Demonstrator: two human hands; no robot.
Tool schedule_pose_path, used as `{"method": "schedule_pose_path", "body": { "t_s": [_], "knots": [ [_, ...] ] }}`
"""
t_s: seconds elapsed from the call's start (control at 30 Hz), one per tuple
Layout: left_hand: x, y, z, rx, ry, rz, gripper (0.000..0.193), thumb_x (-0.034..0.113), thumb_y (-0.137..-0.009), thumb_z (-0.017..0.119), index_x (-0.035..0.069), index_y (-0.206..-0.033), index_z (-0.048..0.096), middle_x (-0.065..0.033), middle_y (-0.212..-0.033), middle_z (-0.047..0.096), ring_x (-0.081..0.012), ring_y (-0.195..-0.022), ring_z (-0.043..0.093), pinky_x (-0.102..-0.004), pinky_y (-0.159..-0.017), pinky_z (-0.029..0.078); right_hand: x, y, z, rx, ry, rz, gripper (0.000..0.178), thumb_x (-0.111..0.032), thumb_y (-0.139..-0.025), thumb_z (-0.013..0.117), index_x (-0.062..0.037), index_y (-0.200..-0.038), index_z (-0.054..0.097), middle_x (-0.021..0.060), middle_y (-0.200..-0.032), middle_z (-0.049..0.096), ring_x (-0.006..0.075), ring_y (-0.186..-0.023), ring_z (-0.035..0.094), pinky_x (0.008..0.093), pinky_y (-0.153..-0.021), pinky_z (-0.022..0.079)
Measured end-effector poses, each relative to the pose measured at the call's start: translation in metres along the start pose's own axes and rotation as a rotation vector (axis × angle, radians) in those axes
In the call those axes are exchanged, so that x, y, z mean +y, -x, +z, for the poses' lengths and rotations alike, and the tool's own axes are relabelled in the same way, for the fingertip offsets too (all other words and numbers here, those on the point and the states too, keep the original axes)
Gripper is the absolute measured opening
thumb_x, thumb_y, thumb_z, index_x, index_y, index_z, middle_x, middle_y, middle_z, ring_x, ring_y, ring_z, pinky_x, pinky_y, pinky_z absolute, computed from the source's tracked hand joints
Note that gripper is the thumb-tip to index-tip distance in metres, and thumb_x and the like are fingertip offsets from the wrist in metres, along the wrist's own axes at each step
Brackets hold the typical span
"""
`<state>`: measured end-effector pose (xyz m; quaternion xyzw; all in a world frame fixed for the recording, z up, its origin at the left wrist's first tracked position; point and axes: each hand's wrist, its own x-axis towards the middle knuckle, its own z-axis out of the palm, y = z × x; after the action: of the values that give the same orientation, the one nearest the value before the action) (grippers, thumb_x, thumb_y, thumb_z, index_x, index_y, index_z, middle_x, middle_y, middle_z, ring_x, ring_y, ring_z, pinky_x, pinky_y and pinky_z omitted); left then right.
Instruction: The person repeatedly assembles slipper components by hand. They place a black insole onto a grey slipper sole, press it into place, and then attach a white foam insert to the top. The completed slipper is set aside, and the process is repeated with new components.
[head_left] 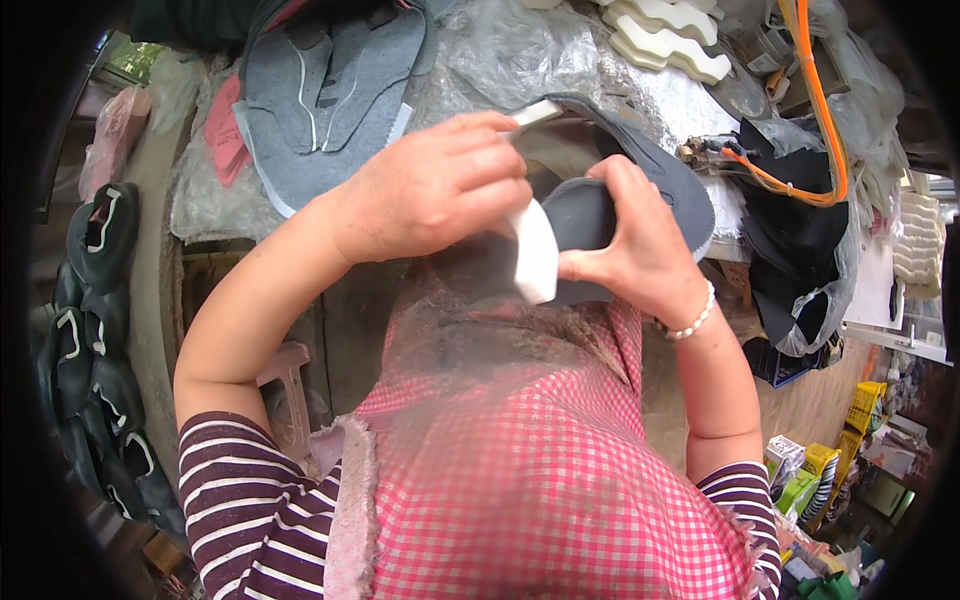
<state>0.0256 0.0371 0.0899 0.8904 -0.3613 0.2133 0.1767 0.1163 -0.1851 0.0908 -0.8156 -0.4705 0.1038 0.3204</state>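
Note:
My left hand (435,185) and my right hand (635,245) both grip a dark grey shoe upper (640,160) held over my lap. The left hand presses on its top near a white strip at the rim. A white sole piece (537,255) sticks out between the two hands, pinched by the right thumb and fingers against the dark inner part. A bead bracelet (693,320) circles my right wrist. My pink checked apron (540,470) fills the lower middle.
A stack of grey shoe uppers (335,90) lies on the bench at the back left. White wavy soles (670,35) sit at the back right beside an orange hose (820,110). Finished dark uppers (95,330) pile at the left; coloured boxes (815,475) stand on the floor right.

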Motion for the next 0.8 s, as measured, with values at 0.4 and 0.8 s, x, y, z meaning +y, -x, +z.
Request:
{"method": "schedule_pose_path", "body": {
  "t_s": [0.4,0.8],
  "knots": [
    [0.059,-0.052,-0.038,0.18,0.101,-0.254,0.055,0.033,-0.057,0.081,0.004,-0.101,0.067,-0.0036,-0.066,0.049,-0.0193,-0.056,0.048,-0.0305,-0.05,0.039,-0.023,0.048,-0.059,0.559,0.3,-0.624,0.028,-0.015,-0.064,0.071,-0.0087,-0.075,0.045,0.011,-0.097,0.058,0.0279,-0.086,0.055,0.0373,-0.07,0.047],
    [0.071,-0.046,-0.033,-0.03,-0.104,-0.306,0.03,0.022,-0.067,0.075,0.008,-0.092,0.066,-0.0018,-0.063,0.044,-0.0204,-0.055,0.048,-0.0331,-0.05,0.037,-0.007,0.012,-0.038,0.299,-0.228,-0.58,0.048,-0.013,-0.063,0.085,-0.01,-0.076,0.039,0.014,-0.087,0.069,0.0265,-0.083,0.061,0.0381,-0.078,0.047]
  ]
}}
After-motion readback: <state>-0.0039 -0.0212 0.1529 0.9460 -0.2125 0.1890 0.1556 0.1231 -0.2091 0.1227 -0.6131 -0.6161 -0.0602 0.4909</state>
